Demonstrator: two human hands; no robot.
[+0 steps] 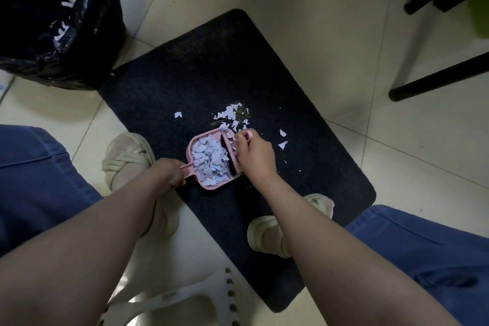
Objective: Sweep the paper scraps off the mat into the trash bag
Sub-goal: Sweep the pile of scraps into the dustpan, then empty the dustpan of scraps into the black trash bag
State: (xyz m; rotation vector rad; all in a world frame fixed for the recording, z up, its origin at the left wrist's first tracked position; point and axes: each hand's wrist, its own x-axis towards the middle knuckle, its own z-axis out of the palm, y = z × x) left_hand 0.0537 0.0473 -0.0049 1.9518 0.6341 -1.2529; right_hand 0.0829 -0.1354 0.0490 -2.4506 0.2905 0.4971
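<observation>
The fingers of the left hand (170,172) are curled round the thin handle of a pink dustpan (211,187), which is rested on the dark mat (211,69). The fingers of the right hand (255,157) are wrapped round a pink brush (232,149), whose dark bristles are set across the pan's open mouth. The pan is heaped with paper scraps (209,160). A loose cluster (231,114) is seen on the mat just beyond the brush, and single pieces are scattered to either side. Two sandalled feet (127,156) are placed close by, one beside the mat's left edge, the other on its near part. The black trash bag (53,24) is stood at the mat's far left corner. Dark furniture legs (436,79) are planted on the tiles (344,34) to the right.
</observation>
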